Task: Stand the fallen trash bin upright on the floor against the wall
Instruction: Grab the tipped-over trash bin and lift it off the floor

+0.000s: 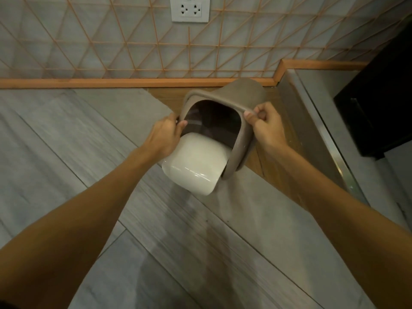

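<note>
Grey floor (pixel 55 134) meets a tiled wall (pixel 89 52) with a socket (pixel 189 9). The brown bin (pixel 234 94) tilts near the far skirting, its white lid (pixel 194 166) hanging open. It looks light, stiff plastic, best held by the rim. The left hand (pixel 166 134) and right hand (pixel 265 126) pinch that rim.

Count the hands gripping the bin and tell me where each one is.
2. The left hand grips the left side of the bin's rim. The right hand grips the rim's upper right corner. The bin is tilted, its white lid hanging open.
</note>
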`<state>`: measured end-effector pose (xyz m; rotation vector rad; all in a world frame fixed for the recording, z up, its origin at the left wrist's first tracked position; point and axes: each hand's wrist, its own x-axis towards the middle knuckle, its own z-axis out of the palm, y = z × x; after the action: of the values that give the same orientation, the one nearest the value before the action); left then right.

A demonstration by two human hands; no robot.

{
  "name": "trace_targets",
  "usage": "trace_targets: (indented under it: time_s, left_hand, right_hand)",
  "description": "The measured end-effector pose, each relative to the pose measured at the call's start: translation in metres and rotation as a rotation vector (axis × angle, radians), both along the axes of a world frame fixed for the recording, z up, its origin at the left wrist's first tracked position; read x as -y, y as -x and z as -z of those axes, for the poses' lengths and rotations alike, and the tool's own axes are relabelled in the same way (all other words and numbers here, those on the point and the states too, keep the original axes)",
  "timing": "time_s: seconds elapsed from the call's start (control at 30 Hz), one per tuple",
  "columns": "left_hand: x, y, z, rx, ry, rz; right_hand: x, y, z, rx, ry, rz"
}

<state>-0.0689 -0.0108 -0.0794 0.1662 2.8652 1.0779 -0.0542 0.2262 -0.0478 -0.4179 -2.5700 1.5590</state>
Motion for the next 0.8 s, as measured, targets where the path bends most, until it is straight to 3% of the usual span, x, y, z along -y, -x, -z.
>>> trace_targets:
  time_s: [0.27, 0.5, 0.67, 0.8]
  left_hand:
    - [-0.013, 0.017, -0.053, -0.195, 0.039, -0.058]
    - [-0.019, 0.032, -0.097, -0.077, 0.066, -0.239]
    - [-0.023, 0.027, -0.093, -0.032, -0.174, -0.203]
    - [-0.023, 0.011, -0.089, 0.23, -0.51, -0.012]
  right_hand:
    - [-0.011, 0.024, -0.048, -0.021, 0.259, 0.05]
    - [-0.028, 0.025, -0.059, -0.013, 0.382, -0.091]
    - [-0.026, 0.032, -0.062, 0.097, 0.289, -0.111]
    - [-0.027, 0.04, -0.071, 0.108, 0.256, -0.063]
